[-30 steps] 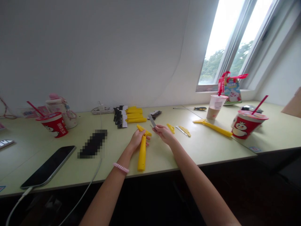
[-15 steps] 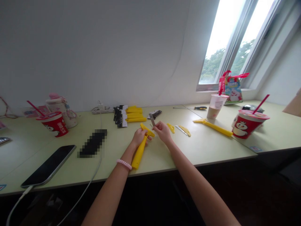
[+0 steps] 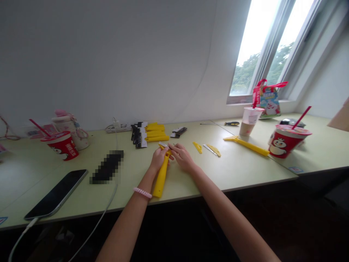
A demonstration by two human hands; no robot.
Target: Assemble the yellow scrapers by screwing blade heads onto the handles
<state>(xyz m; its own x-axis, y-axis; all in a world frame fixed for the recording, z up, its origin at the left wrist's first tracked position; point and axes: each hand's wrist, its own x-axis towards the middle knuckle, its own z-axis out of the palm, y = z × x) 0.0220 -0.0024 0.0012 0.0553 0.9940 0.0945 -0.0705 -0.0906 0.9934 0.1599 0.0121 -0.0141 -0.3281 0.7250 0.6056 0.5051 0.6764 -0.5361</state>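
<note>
Left hand [image 3: 159, 158] clasped around the scraper [image 3: 160, 181], its handle pointing between six and seven o'clock; right hand [image 3: 183, 158] pinching the blade [image 3: 164, 146] at the scraper's head, contact too small to tell. Packs [image 3: 141, 135]: eleven o'clock from the hands; yellow piece [image 3: 197, 147]: two o'clock.

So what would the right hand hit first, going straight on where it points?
Most likely the yellow scraper in the left hand; it looks very close, though depth is unclear.
</note>
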